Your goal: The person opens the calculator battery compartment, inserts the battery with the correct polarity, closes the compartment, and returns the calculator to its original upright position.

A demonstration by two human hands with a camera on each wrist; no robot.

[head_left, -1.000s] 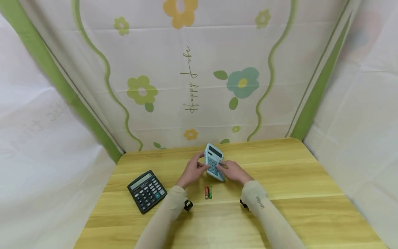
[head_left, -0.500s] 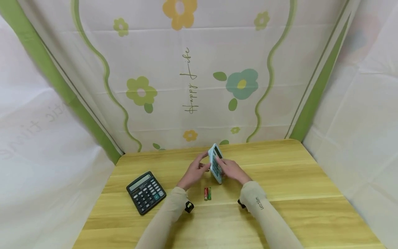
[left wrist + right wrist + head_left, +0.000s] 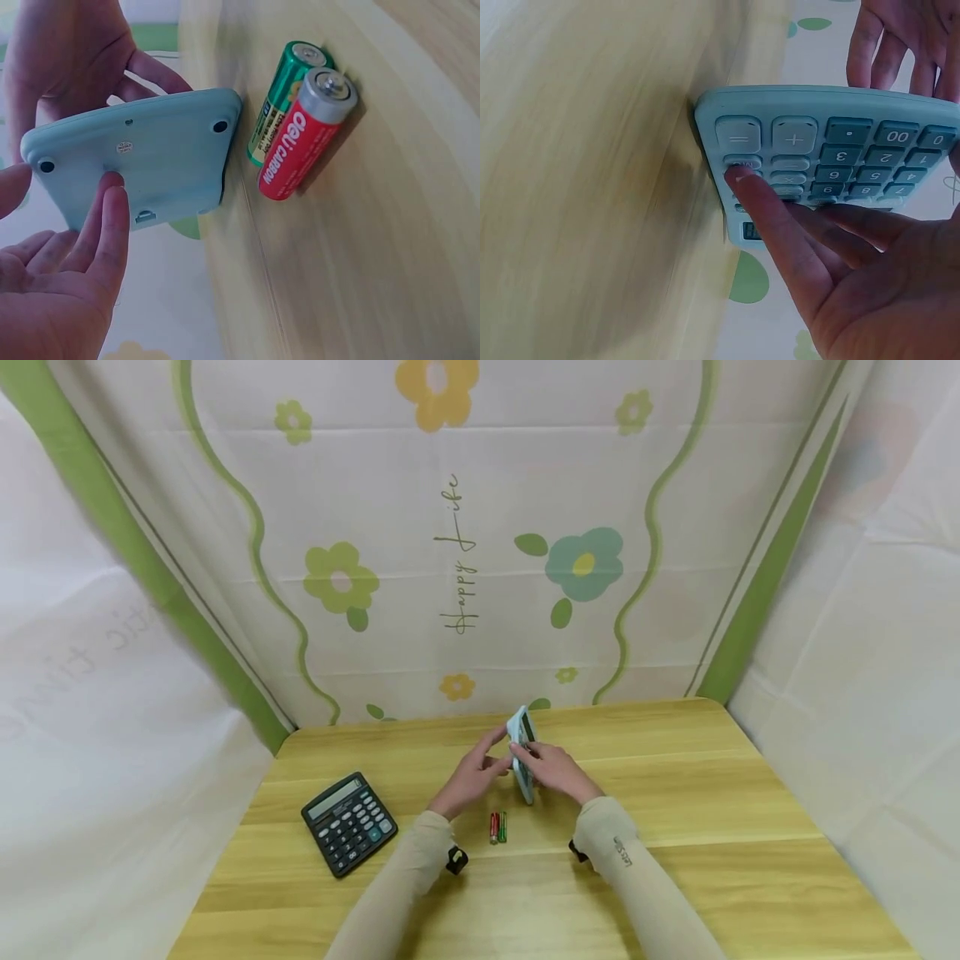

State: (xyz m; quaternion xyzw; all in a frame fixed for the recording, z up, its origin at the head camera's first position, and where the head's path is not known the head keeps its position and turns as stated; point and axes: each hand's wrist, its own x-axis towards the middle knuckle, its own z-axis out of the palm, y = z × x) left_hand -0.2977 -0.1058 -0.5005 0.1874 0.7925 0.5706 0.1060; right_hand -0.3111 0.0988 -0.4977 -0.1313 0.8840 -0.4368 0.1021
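Observation:
A light blue calculator (image 3: 522, 727) stands tipped up on its side between both hands, close over the table. My left hand (image 3: 67, 277) holds it from behind, with its fingertips on the back cover (image 3: 172, 142) and its thumb by the upper edge. On the keypad side, my right hand (image 3: 885, 277) grips it, one finger lying over the keys (image 3: 847, 154) beside the display end. The back shows round black feet and a small latch (image 3: 145, 217). Near the calculator, a red battery (image 3: 300, 142) and a green battery (image 3: 285, 86) lie side by side on the table.
A larger black calculator (image 3: 349, 823) lies face up on the wooden table (image 3: 712, 877), left of the left forearm. Behind the table hangs a flowered white curtain (image 3: 390, 502), with more pale cloth at both sides.
The light blue calculator has turned from showing its keypad to nearly edge-on in the head view. The right thumb has shifted left across it. Both batteries and the black calculator stay put.

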